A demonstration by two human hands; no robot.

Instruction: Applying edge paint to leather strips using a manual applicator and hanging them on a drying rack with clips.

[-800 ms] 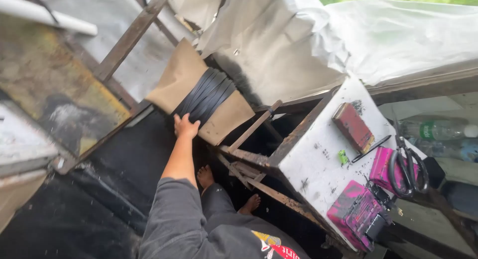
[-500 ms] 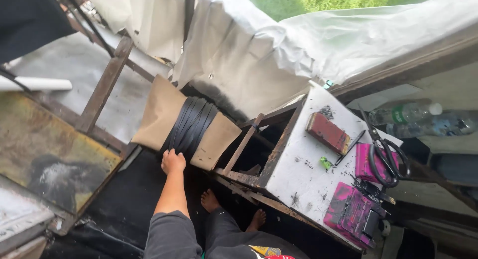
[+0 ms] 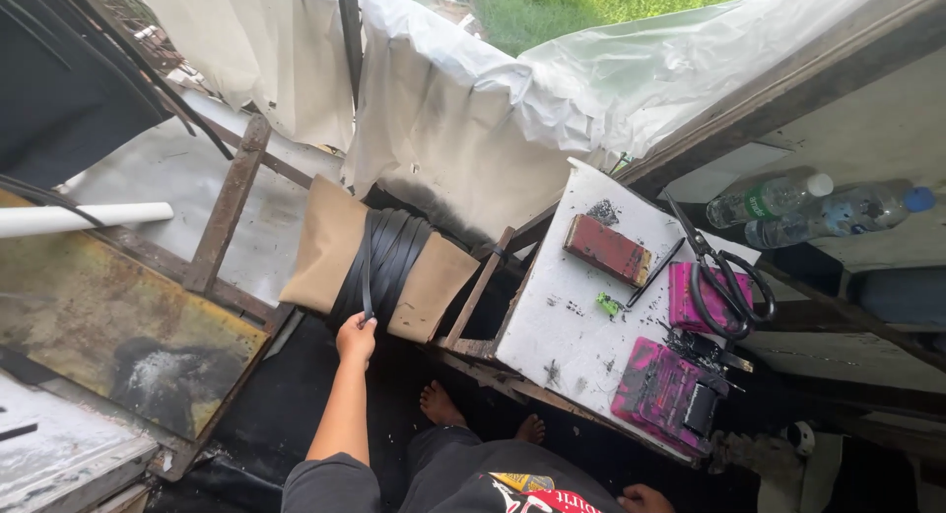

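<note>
My left hand [image 3: 356, 339] reaches forward and pinches the loose end of a black strap [image 3: 368, 276]. The strap is wound in several turns around a tan cardboard-like board [image 3: 330, 239] that leans on a rusty metal frame. My right hand [image 3: 645, 498] is barely visible at the bottom edge, resting by my lap; its fingers cannot be made out. My bare feet [image 3: 440, 405] stand on the dark floor below the board.
A white, stained tabletop [image 3: 576, 326] at right carries a red block [image 3: 608, 249], black scissors [image 3: 724, 276], a pen, and pink boxes [image 3: 668, 390]. Two plastic bottles [image 3: 818, 205] lie beyond it. White sheets [image 3: 463, 119] hang behind. A rusty plate [image 3: 108, 326] and white pipe [image 3: 84, 217] sit left.
The view has swung right and down. My left hand, earlier resting against the bottom of the wound strap, now grips a loose strap end pulled off the roll.
</note>
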